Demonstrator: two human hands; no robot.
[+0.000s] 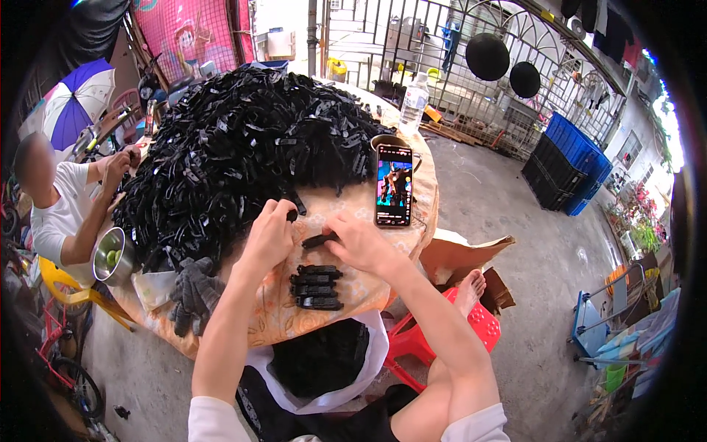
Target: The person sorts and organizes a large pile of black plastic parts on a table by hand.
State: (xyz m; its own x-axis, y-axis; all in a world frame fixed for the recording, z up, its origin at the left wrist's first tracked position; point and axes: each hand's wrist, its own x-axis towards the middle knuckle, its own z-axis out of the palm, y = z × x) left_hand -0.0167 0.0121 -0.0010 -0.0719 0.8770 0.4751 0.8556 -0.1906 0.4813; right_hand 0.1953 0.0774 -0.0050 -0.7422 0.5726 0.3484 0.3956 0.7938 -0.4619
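Observation:
A large heap of small black plastic parts covers most of the table. At its near edge, my left hand is closed, with a bit of a black part showing at the fingertips. To the right, the fingers of my right hand pinch one end of a slim black plastic piece, which points left just above the tablecloth. Several similar parts lie side by side in a small neat stack between my forearms. Below the table edge, an opened white bag holds more black parts.
A phone leans on a cup at the right, with a water bottle behind. Grey gloves and a metal bowl with green fruit sit left. Another person works there. A red stool and cardboard stand right.

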